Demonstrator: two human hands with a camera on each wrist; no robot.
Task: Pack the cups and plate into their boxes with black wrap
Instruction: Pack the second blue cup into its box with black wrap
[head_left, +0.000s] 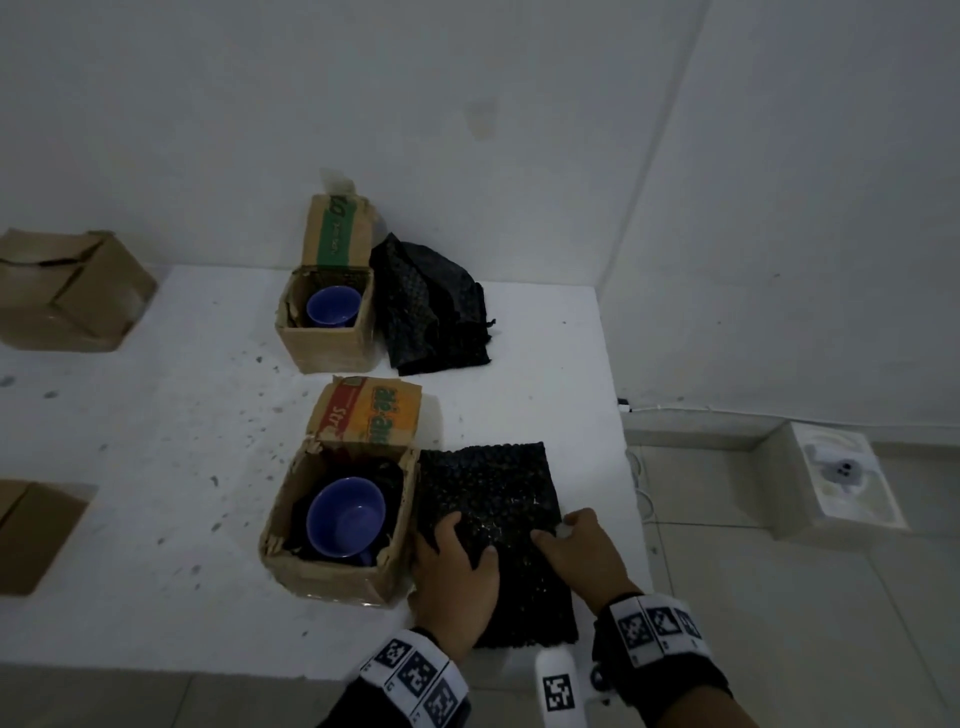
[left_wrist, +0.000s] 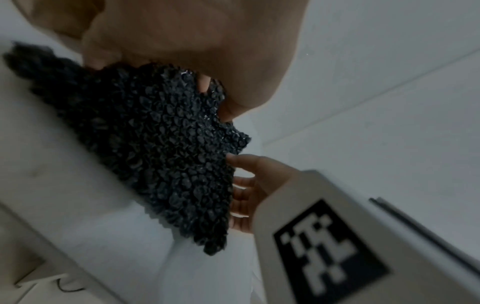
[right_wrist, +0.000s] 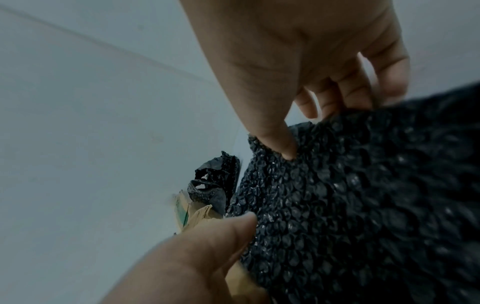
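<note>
A flat sheet of black bubble wrap (head_left: 498, 499) (left_wrist: 155, 144) (right_wrist: 363, 205) lies on the white table (head_left: 182, 415), just right of the near open box (head_left: 332, 577). That box holds a blue cup (head_left: 345, 514) seated on black wrap. My left hand (head_left: 457, 556) (left_wrist: 194, 51) grips the sheet's near-left part. My right hand (head_left: 576, 545) (right_wrist: 298, 61) pinches its right edge, thumb on top and fingers under. Farther back, a second open box (head_left: 322, 348) holds another blue cup (head_left: 332, 306). No plate is in view.
A crumpled heap of black wrap (head_left: 431, 312) sits right of the far box. A closed cardboard box (head_left: 62, 291) stands at back left, another box (head_left: 31, 535) at the left edge. The table ends just right of the sheet; tiled floor and a white unit (head_left: 841, 478) lie beyond.
</note>
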